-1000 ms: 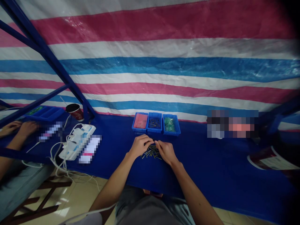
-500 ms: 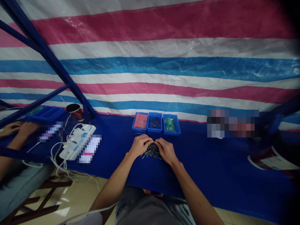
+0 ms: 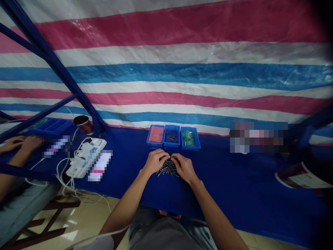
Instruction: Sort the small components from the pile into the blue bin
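Observation:
My left hand (image 3: 154, 161) and my right hand (image 3: 183, 167) rest close together on the blue table cover (image 3: 223, 180), fingers curled and pinched over a small heap of thin dark metal pins (image 3: 168, 169). The fingertips meet above the heap and seem to grip something tiny that I cannot make out. Just beyond the hands stand three small blue bins side by side: one with a pink sheet (image 3: 155, 134), one with dark pins (image 3: 171, 136), one with green parts (image 3: 189, 137).
A white power strip (image 3: 85, 157) with tangled cables lies to the left, near a dark paper cup (image 3: 82, 124). Another person's hands (image 3: 19, 143) work at the far left. A striped tarp (image 3: 166, 62) hangs behind the table; blue frame bars (image 3: 49, 59) cross the left side.
Both hands have stayed over the pin heap; only the fingertips have shifted slightly closer together.

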A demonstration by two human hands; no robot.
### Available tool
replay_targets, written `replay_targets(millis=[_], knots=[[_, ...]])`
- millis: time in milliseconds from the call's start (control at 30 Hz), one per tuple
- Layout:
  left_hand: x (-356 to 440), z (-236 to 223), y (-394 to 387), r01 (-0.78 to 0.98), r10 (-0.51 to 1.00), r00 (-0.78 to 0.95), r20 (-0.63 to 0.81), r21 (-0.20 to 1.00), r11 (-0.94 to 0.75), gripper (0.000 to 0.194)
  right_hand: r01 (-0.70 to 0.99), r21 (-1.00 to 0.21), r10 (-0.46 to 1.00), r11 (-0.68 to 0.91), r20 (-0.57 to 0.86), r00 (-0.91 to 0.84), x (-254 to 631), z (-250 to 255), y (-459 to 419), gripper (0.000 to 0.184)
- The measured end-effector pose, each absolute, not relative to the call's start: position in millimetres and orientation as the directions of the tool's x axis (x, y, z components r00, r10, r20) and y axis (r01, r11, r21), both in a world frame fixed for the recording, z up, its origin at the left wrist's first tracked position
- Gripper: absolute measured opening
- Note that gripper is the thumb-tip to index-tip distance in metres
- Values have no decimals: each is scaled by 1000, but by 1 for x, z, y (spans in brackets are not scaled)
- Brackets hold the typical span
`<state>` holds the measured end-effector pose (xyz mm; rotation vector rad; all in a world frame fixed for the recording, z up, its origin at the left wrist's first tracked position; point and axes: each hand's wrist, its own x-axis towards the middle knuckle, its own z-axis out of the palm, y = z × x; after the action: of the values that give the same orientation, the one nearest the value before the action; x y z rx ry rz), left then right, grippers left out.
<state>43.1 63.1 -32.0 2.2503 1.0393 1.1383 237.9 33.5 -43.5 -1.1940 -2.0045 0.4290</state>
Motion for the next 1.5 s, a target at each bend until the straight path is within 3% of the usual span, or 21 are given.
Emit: replay_targets(millis=[700,1000,1500], knots=[[44,-31,63,430,765,399,506,633,-643,20,677,-548,861,491,424,-281,238,-48,35,39],[42,-32,64,439,770,386,508,633,-638,21,599,-623,861,504,415,-293,239,-43,34,23],[44,-30,63,420,758,403,512,633,-651,23,675,-561,869,479,411,-275,238,-46,34,38]])
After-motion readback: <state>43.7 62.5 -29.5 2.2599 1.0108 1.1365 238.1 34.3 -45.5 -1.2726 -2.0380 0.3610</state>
